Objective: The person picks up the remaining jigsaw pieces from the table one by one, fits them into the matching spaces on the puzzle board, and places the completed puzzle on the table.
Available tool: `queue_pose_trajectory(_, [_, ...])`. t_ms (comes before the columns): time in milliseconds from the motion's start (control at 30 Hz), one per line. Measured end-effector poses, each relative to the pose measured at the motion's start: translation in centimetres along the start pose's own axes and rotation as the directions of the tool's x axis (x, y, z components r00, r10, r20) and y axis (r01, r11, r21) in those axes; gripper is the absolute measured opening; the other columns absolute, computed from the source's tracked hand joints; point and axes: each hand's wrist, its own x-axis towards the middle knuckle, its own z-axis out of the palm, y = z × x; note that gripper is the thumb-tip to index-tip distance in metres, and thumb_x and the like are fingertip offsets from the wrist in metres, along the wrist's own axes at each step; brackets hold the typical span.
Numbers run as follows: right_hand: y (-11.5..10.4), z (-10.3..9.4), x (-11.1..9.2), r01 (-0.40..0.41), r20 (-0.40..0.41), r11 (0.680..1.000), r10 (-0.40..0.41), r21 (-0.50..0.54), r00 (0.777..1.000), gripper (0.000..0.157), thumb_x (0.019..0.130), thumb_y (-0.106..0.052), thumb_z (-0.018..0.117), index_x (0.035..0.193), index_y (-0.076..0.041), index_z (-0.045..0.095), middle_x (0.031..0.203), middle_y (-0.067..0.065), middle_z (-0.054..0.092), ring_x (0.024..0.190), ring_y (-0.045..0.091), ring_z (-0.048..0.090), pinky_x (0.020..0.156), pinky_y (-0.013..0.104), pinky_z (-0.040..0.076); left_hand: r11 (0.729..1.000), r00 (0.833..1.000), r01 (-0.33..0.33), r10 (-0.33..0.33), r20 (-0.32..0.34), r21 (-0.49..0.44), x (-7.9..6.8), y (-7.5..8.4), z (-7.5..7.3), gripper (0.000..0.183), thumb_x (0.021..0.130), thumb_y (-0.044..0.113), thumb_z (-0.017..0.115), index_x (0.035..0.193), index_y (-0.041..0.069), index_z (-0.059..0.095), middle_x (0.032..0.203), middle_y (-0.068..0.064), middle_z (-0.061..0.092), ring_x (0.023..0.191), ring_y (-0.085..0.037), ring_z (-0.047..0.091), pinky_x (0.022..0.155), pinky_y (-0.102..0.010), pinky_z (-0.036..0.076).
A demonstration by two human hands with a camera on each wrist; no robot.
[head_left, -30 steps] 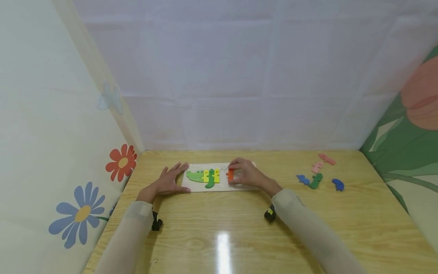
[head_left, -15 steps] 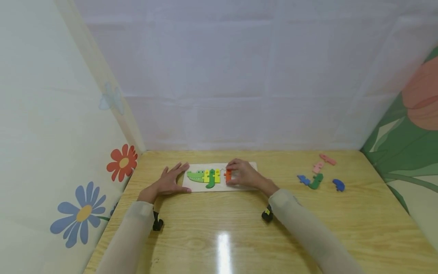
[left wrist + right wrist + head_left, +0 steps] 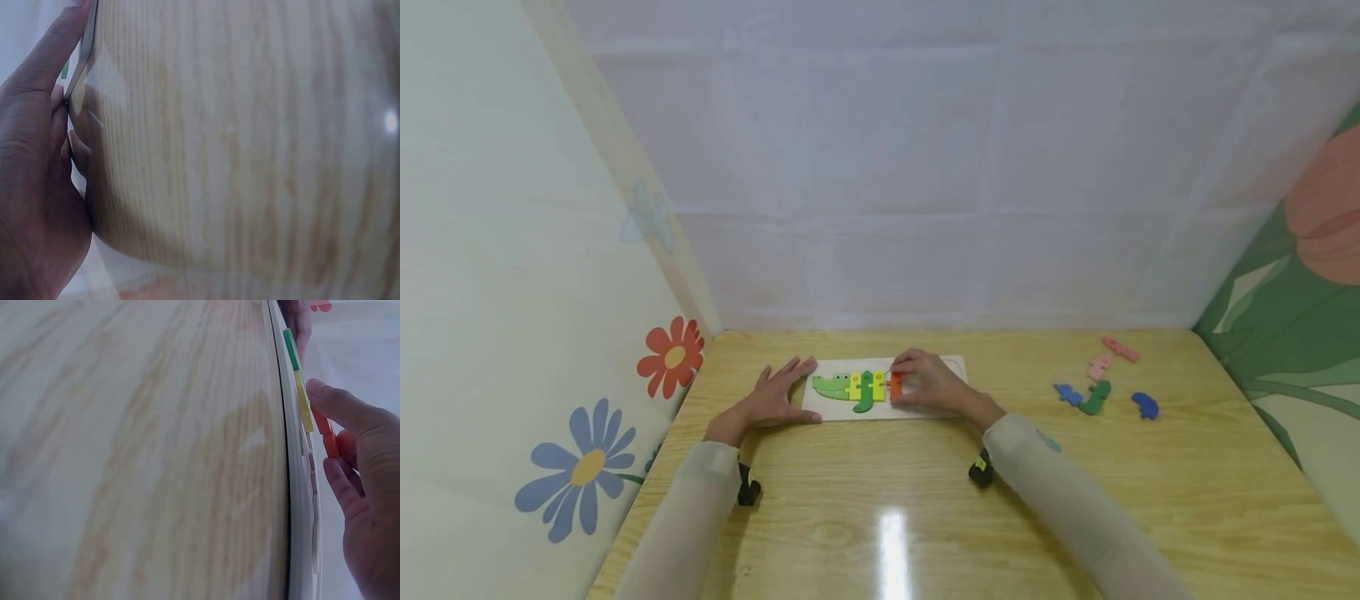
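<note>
The left hand [image 3: 775, 394] is laid across the left end of a pale board [image 3: 835, 412] on the table [image 3: 850, 483], its fingers spread wide, the thumb at the near edge and the fingertips by the far corner. The right hand [image 3: 931, 381] comes in from the other side, wrist bent inward, thumb near and fingers curled on the far side, closed in a pinch on an orange piece [image 3: 896, 385] over the middle of the board. To its left sit a green crocodile head [image 3: 831, 386], 2 yellow pieces [image 3: 878, 386] and, between those 2, a green leg piece [image 3: 865, 392].

The right wrist view catches what the head view flattens: the orange piece is tilted and raised off the board, just beside the nearer yellow piece (whether their edges touch, I cannot tell). The left wrist view shows the thumb straight along the board's edge, with only a sliver of green beyond.

Toward the right of the table, seen clearly only from the head, lie 2 pink pieces [image 3: 1121, 349], 2 blue pieces [image 3: 1146, 406] and a curved green piece [image 3: 1095, 398]. The marks on the yellow pieces are too small to read, as is the yellow patch on the black device [image 3: 981, 469] at the right wrist.
</note>
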Motion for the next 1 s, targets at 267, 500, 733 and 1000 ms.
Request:
queue_pose_trajectory(267, [0.13,0.43,0.34,0.017,-0.003,1.0,-0.017,0.006,1.0,0.057,0.085,-0.026,0.092,0.128,0.006,0.073,0.129,0.016,0.07,0.121,0.03,0.066,0.106,0.043,0.054,1.0,1.0,-0.018,0.018,-0.015,0.004,-0.09,0.02,0.04,0.116,0.082,0.062,0.084,0.167,0.006,0.03,0.173,-0.018,0.027,0.161,-0.045,0.016,0.122,-0.074,0.0])
queue_pose_trajectory(500, [0.18,0.61,0.62,0.009,0.013,1.0,-0.009,-0.01,1.0,0.057,0.086,-0.028,0.091,0.129,0.005,0.073,0.129,0.015,0.07,0.121,0.029,0.065,0.106,0.043,0.053,1.0,1.0,-0.009,0.009,-0.01,0.01,-0.14,0.07,0.0,0.116,0.082,0.062,0.084,0.167,0.006,0.029,0.174,-0.018,0.026,0.161,-0.045,0.015,0.122,-0.074,0.0])
queue_pose_trajectory(733, [0.0,0.7,0.82,-0.006,0.041,1.0,0.006,-0.01,0.999,0.058,0.087,-0.029,0.09,0.132,0.004,0.072,0.132,0.015,0.069,0.123,0.029,0.064,0.108,0.044,0.051,1.0,1.0,-0.015,0.015,-0.014,0.005,-0.18,0.26,-0.12,0.115,0.082,0.062,0.084,0.167,0.005,0.029,0.173,-0.019,0.027,0.161,-0.045,0.016,0.122,-0.074,0.0])
queue_pose_trajectory(1000, [-0.11,0.66,0.95,-0.006,0.057,1.0,0.008,-0.022,0.998,0.059,0.088,-0.029,0.09,0.133,0.004,0.071,0.133,0.015,0.068,0.124,0.029,0.064,0.109,0.044,0.051,1.0,1.0,-0.005,0.005,-0.006,0.001,-0.2,0.26,-0.17,0.114,0.083,0.058,0.085,0.168,0.006,0.029,0.174,-0.018,0.026,0.161,-0.044,0.015,0.122,-0.073,-0.002])
